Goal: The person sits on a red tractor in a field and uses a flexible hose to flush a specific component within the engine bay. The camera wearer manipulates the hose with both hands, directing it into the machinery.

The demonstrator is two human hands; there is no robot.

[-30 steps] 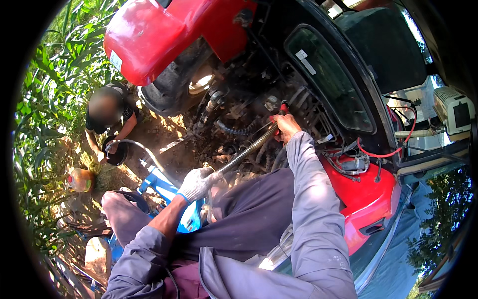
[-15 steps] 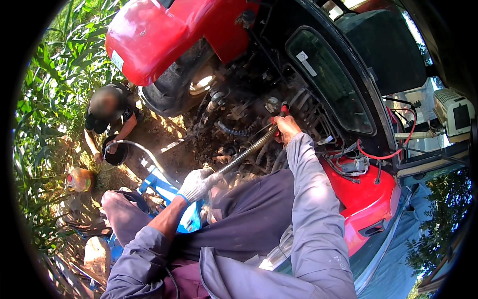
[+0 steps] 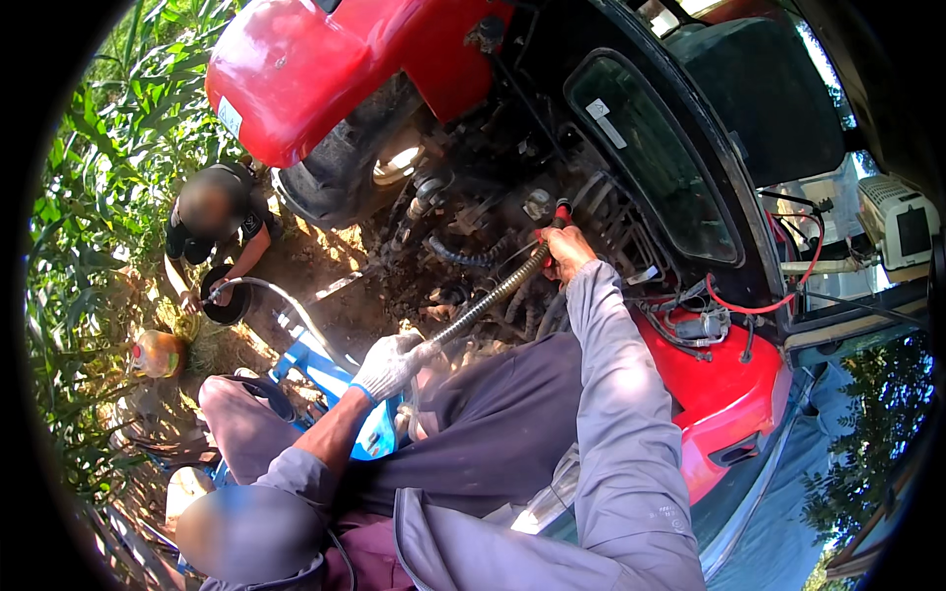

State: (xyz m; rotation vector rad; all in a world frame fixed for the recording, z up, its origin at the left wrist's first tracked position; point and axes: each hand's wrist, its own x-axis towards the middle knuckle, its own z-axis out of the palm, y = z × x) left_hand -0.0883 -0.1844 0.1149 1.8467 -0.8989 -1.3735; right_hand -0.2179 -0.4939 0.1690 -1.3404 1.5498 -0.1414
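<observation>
My gloved left hand [image 3: 387,365] and bare right hand [image 3: 569,253] close around a ribbed, brownish-gray hose [image 3: 492,302], slanting between them beyond my dark trousers [image 3: 483,428]. Its ringed surface glints before the grimy machinery [image 3: 424,202]; a red piece [image 3: 563,213] shows at my right fist.

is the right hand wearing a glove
No, the right hand is bare, while the left hand wears a white glove.
</observation>
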